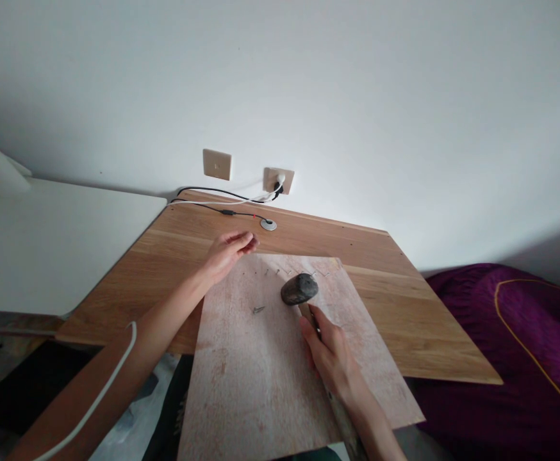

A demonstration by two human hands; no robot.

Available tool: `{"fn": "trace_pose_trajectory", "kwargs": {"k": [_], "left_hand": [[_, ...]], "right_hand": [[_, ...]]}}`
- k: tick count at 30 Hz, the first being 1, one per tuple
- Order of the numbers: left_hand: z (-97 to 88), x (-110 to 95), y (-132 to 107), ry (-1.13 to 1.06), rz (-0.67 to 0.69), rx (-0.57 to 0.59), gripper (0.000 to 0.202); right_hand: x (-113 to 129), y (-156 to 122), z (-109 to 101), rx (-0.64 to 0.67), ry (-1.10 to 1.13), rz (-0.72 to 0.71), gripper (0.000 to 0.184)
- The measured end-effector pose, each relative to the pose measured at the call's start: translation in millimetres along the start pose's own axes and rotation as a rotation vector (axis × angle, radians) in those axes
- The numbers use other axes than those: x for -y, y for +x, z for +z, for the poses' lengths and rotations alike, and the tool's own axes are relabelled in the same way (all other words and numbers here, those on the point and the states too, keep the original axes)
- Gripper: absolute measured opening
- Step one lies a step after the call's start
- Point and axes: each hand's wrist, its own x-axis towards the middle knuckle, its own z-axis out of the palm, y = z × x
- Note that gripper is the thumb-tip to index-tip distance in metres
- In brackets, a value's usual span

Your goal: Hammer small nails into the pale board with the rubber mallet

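My right hand (330,349) is wrapped round the wooden handle of a mallet (299,289) with a dark, rounded head. The mallet's head hangs over the upper part of a thin wooden board (241,378). Near the board's far edge runs a row of several small nails (278,271), some standing up from the surface. A few loose nails (258,310) lie lower down, left of the mallet. My left hand (232,250) is over the board's far left corner with its fingers pressed together; whatever may be between them is hidden.
The board lies on a wooden desk (164,269) against a white wall. Black and white cables (227,200) run from a wall socket (280,180) and a round desk grommet (268,225). A white table (68,243) adjoins at left; a purple cloth-covered object (491,333) stands at right.
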Motion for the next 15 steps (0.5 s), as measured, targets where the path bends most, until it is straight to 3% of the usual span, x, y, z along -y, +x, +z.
{"fn": "trace_pose_trajectory", "kwargs": {"k": [10, 15], "left_hand": [[1.4, -1.3, -2.2, 0.07, 0.013, 0.027, 0.044], [1.3, 1.2, -0.3, 0.113, 0.016, -0.035, 0.044]], "right_hand": [[-3.7, 1.6, 1.3, -0.015, -0.011, -0.018, 0.044], [-1.5, 1.0, 1.1, -0.018, -0.019, -0.017, 0.043]]}}
